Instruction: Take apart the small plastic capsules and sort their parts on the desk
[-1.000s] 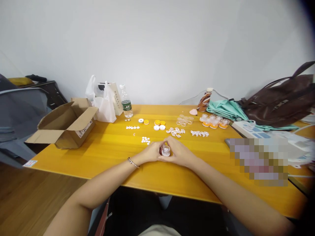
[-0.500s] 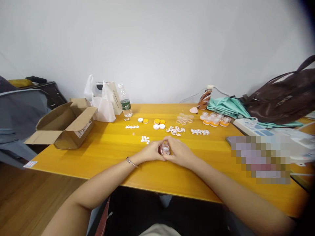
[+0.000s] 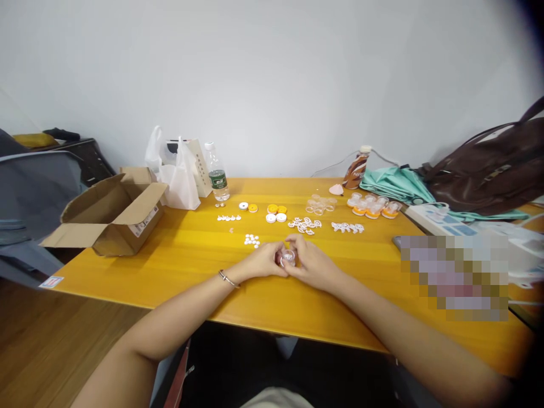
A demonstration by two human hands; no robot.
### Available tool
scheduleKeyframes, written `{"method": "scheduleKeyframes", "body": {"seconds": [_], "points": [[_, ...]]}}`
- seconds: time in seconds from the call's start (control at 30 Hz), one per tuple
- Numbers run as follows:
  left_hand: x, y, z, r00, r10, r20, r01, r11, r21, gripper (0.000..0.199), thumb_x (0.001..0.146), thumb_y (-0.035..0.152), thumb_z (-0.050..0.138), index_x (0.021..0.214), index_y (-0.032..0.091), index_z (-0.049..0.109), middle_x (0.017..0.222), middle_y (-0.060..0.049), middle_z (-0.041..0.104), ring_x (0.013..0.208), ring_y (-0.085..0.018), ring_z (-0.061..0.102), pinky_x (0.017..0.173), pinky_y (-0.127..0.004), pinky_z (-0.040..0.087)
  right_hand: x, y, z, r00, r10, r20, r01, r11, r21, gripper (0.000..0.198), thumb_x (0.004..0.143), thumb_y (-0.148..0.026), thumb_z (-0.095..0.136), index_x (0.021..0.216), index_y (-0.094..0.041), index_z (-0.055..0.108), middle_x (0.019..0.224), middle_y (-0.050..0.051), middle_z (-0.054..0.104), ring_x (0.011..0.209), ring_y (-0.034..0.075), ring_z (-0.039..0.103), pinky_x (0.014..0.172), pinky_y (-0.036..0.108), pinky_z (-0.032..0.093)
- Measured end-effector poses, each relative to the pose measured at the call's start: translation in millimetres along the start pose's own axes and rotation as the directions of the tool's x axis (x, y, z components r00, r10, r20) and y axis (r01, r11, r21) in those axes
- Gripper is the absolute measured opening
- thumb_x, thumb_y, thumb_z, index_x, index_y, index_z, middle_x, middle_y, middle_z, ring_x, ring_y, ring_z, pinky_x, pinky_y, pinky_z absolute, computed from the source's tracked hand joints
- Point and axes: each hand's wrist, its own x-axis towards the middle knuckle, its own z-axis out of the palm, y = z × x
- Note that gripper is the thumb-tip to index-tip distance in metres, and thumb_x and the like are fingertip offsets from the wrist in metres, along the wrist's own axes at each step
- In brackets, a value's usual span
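Between my two hands sits a small clear plastic cup-shaped piece [image 3: 288,258] with something white inside. My left hand [image 3: 268,259] is wrapped round its left side. On the other side, the thumb and fingers of my right hand [image 3: 312,262] close on it. Just beyond my hands lie small white discs [image 3: 252,239] and a heap of white fan-shaped pieces [image 3: 305,225]. White and yellow round parts [image 3: 276,213] rest further back, near several clear rings [image 3: 321,204]. Clear domed pieces with orange bases [image 3: 374,205] stand in a group to the right.
An open cardboard box [image 3: 123,218] occupies the left, beside a white plastic bag [image 3: 181,181] and a water bottle [image 3: 219,175]. At right are a brown drink bottle [image 3: 357,168], green cloth [image 3: 395,184], a power strip [image 3: 442,220] and a brown bag [image 3: 480,164].
My right fingers have shifted slightly on the clear piece, the thumb now further across its front. My left hand keeps its hold. The whole view has moved a little.
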Motion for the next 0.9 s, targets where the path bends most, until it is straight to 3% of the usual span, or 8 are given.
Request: {"method": "scheduleKeyframes", "body": {"seconds": [0.07, 0.17, 0.4, 0.47, 0.57, 0.63, 0.8, 0.9], "points": [[0.4, -0.9, -0.3, 1.0, 0.003, -0.004, -0.003, 1.0, 0.008, 0.029, 0.057, 0.028, 0.068, 0.075, 0.015, 0.049, 0.064, 0.004, 0.051, 0.057, -0.009, 0.043, 0.052, -0.019, 0.032, 0.1, 0.6, -1.4, 0.999, -0.026, -0.021, 0.025, 0.999, -0.04, 0.043, 0.074, -0.038, 0.055, 0.108, -0.015, 0.04, 0.094, 0.011, 0.058, 0.082, 0.023, 0.057, 0.069, 0.032, 0.042], [0.7, -2.6, -0.3, 1.0, 0.012, 0.0, -0.012, 1.0, 0.013, 0.029, 0.057, 0.028, 0.067, 0.078, 0.014, 0.052, 0.066, 0.003, 0.053, 0.058, -0.009, 0.044, 0.053, -0.02, 0.033, 1.0, 1.8, -4.1, 0.998, -0.024, 0.055, 0.028, 0.997, -0.067, 0.032, 0.079, -0.041, 0.051, 0.099, -0.017, 0.047, 0.082, 0.007, 0.061, 0.072, 0.02, 0.057, 0.064, 0.03, 0.039], [1.1, -2.0, -1.3, 1.0, 0.017, 0.024, -0.017, 1.0, -0.002, 0.031, 0.057, 0.026, 0.067, 0.082, 0.013, 0.054, 0.071, 0.002, 0.056, 0.059, -0.01, 0.047, 0.055, -0.02, 0.037, 2.9, 1.7, -18.1, 0.954, -0.27, 0.131, 0.277, 0.96, -0.036, 0.014, 0.079, -0.025, 0.05, 0.092, -0.02, 0.055, 0.086, 0.006, 0.06, 0.079, 0.019, 0.053, 0.072, 0.03, 0.037], [1.2, -1.3, -2.1, 0.999, 0.036, 0.027, -0.036, 0.999, -0.001, 0.033, 0.057, 0.026, 0.068, 0.085, 0.013, 0.055, 0.07, 0.002, 0.056, 0.059, -0.01, 0.047, 0.055, -0.02, 0.036, 4.0, 0.6, -17.6, 0.959, -0.263, 0.104, 0.267, 0.963, -0.03, 0.019, 0.079, -0.032, 0.053, 0.094, -0.02, 0.054, 0.09, 0.007, 0.059, 0.082, 0.02, 0.053, 0.072, 0.03, 0.038], [1.0, -0.9, -2.5, 0.999, 0.042, 0.021, -0.043, 0.999, 0.01, 0.037, 0.057, 0.029, 0.069, 0.087, 0.013, 0.055, 0.069, 0.002, 0.055, 0.058, -0.01, 0.045, 0.053, -0.02, 0.034, 5.9, -0.1, -11.5, 0.991, -0.104, 0.084, 0.112, 0.988, -0.105, 0.035, 0.077, -0.049, 0.053, 0.093, -0.018, 0.052, 0.08, 0.008, 0.061, 0.072, 0.021, 0.055, 0.062, 0.029, 0.038], [0.8, -1.4, -2.1, 0.999, 0.028, 0.019, -0.028, 1.0, 0.007, 0.033, 0.058, 0.027, 0.068, 0.084, 0.013, 0.054, 0.067, 0.003, 0.053, 0.057, -0.009, 0.043, 0.052, -0.019, 0.034, 6.4, 0.3, -8.8, 0.991, -0.061, 0.119, 0.076, 0.988, -0.131, 0.03, 0.081, -0.047, 0.049, 0.091, -0.018, 0.053, 0.074, 0.007, 0.061, 0.066, 0.021, 0.055, 0.059, 0.028, 0.036], [1.0, -2.9, -1.1, 0.999, 0.005, 0.044, -0.004, 0.999, -0.035, 0.026, 0.057, 0.02, 0.065, 0.079, 0.012, 0.053, 0.066, 0.003, 0.052, 0.056, -0.008, 0.043, 0.052, -0.018, 0.034, 5.5, 0.8, -17.0, 0.944, -0.27, 0.188, 0.277, 0.961, -0.009, 0.013, 0.084, -0.024, 0.045, 0.093, -0.019, 0.053, 0.088, 0.006, 0.06, 0.08, 0.018, 0.054, 0.071, 0.029, 0.039], [1.3, -2.4, -2.0, 0.998, 0.025, 0.05, -0.024, 0.999, -0.036, 0.029, 0.058, 0.021, 0.065, 0.082, 0.012, 0.053, 0.066, 0.003, 0.052, 0.057, -0.008, 0.043, 0.052, -0.018, 0.034, 5.6, 0.3, -19.6, 0.958, -0.252, 0.134, 0.252, 0.968, 0.02, 0.018, 0.082, -0.025, 0.049, 0.098, -0.018, 0.051, 0.093, 0.008, 0.059, 0.083, 0.019, 0.053, 0.074, 0.03, 0.04]]}}
